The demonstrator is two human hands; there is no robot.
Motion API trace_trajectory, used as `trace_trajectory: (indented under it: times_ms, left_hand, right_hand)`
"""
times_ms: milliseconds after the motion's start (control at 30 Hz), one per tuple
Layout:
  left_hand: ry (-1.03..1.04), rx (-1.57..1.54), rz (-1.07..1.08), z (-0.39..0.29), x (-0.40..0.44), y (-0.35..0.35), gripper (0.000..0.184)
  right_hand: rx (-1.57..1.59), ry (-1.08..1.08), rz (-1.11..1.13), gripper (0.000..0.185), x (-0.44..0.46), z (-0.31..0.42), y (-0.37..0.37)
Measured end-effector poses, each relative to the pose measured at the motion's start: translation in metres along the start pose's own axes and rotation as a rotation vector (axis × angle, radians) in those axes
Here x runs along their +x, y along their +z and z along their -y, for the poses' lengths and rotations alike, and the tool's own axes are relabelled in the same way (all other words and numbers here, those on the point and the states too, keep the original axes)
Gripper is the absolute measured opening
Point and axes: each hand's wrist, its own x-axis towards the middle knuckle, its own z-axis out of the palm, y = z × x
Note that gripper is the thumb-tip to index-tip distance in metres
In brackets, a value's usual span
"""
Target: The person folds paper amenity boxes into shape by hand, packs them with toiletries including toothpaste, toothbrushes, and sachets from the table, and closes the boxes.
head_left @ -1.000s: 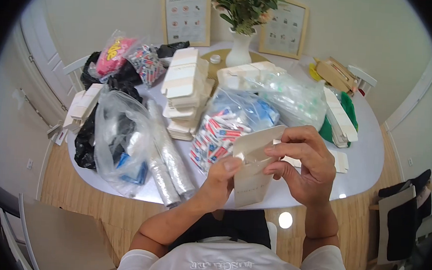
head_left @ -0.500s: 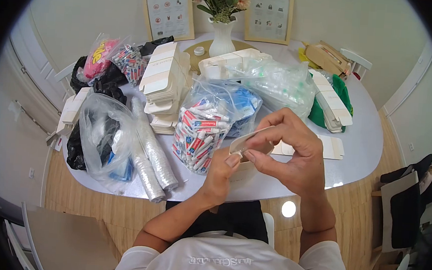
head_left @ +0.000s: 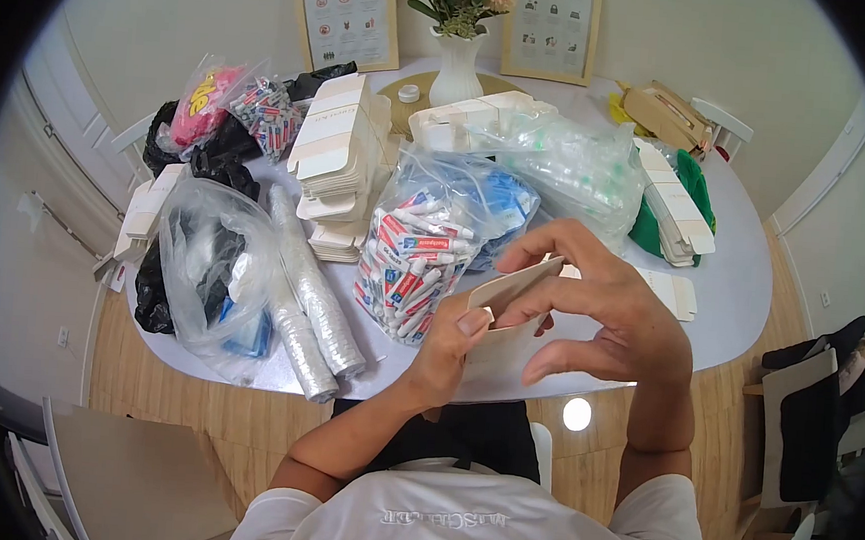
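A small white cardboard box [head_left: 505, 349] is upright in front of me, its top flap [head_left: 512, 287] raised. My left hand [head_left: 441, 349] is closed around the box's left side, thumb at the top edge. Close on the right, my right hand [head_left: 618, 308] has its fingers curved about the flap, one reaching in at the opening. Its thumb stands apart from the fingers. What lies inside the box is hidden. Just beyond my left hand sits a clear bag of toothpaste tubes [head_left: 414, 274], with blue packets [head_left: 505, 203] behind it.
Stacks of flat white boxes [head_left: 336, 148] stand at the back. Two rolls of clear wrap [head_left: 315, 297] lie left, beside a plastic bag [head_left: 197, 264]. A bag of green-and-clear items [head_left: 570, 174] is behind my right hand. A vase [head_left: 458, 69] stands at the rear.
My right thumb has come away from the flap and spread from the fingers, and the right hand has shifted right. The flap now shows more fully. My left hand keeps its hold.
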Motion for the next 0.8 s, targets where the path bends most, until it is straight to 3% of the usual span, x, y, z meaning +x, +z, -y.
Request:
trace_trajectory:
  times_ms: [100, 233, 333, 400, 467, 567, 667, 767, 800]
  left_hand:
    - [0.010, 0.027, 0.025, 0.006, -0.002, -0.005, 0.059]
    - [0.001, -0.011, 0.034, -0.002, 0.002, -0.003, 0.056]
    - [-0.027, -0.009, -0.016, -0.007, 0.003, -0.001, 0.052]
    - [-0.042, -0.020, 0.004, 0.000, 0.003, -0.010, 0.046]
    - [-0.049, -0.029, 0.041, 0.010, 0.002, -0.019, 0.043]
    - [0.168, 0.133, 0.040, 0.016, 0.001, -0.024, 0.037]
    - [0.107, 0.056, 0.110, 0.007, 0.002, -0.020, 0.040]
    - [0.011, 0.019, 0.021, -0.010, 0.005, 0.000, 0.044]
    - [-0.036, -0.080, 0.093, -0.004, 0.008, -0.007, 0.047]
  right_hand:
    - [-0.143, -0.015, -0.019, 0.032, -0.005, -0.008, 0.003]
    - [-0.238, -0.046, -0.031, 0.029, -0.009, -0.007, 0.009]
    - [-0.320, -0.058, -0.203, 0.028, -0.013, -0.003, 0.017]
    - [0.000, 0.047, -0.514, 0.023, -0.017, -0.005, 0.023]
    - [-0.078, 0.029, -0.523, 0.025, -0.021, -0.013, 0.023]
    - [-0.228, -0.036, -0.450, 0.030, -0.026, -0.017, 0.024]
    - [-0.235, -0.047, -0.420, 0.026, -0.023, -0.014, 0.021]
    - [0.080, 0.062, -0.578, 0.009, -0.012, -0.004, 0.009]
    - [0.080, 0.064, -0.581, 0.009, -0.009, 0.000, 0.005]
